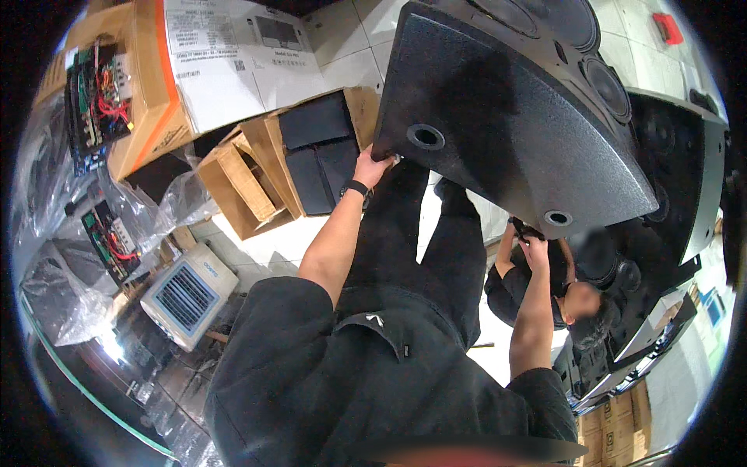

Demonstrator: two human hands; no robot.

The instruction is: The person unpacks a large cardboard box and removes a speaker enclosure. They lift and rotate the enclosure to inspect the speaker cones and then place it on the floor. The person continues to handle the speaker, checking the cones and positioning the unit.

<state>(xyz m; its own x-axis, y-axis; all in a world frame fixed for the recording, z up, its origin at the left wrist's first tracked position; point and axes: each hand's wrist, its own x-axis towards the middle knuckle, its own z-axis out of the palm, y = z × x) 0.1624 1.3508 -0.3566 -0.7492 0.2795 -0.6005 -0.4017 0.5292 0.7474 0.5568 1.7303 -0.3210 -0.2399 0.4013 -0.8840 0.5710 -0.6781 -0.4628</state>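
A large white-and-brown carton [210,50] fills the upper left, a circuit module [109,109] with red wires against its brown side. Below, a second module [117,245] lies among clear plastic wrap [66,292], near a beige grilled unit [226,272]. Black panels [315,124] sit in an open box [363,105]. Brown cartons [618,424] stand lower right; a red object [668,28] lies upper right.

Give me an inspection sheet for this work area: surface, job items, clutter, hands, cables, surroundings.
Surface: white tiled floor.
Job items: black speaker cabinet, two round ports facing the wearer.
Clutter: open cardboard boxes, clear plastic sheeting, white appliance with slatted grille.
Hands: left hand grips the cabinet's lower left corner; right hand is near its lower edge, grip unclear.
Cables: red wires on circuit boards.
Surroundings: co-worker in black near the right hand; more speakers at right.
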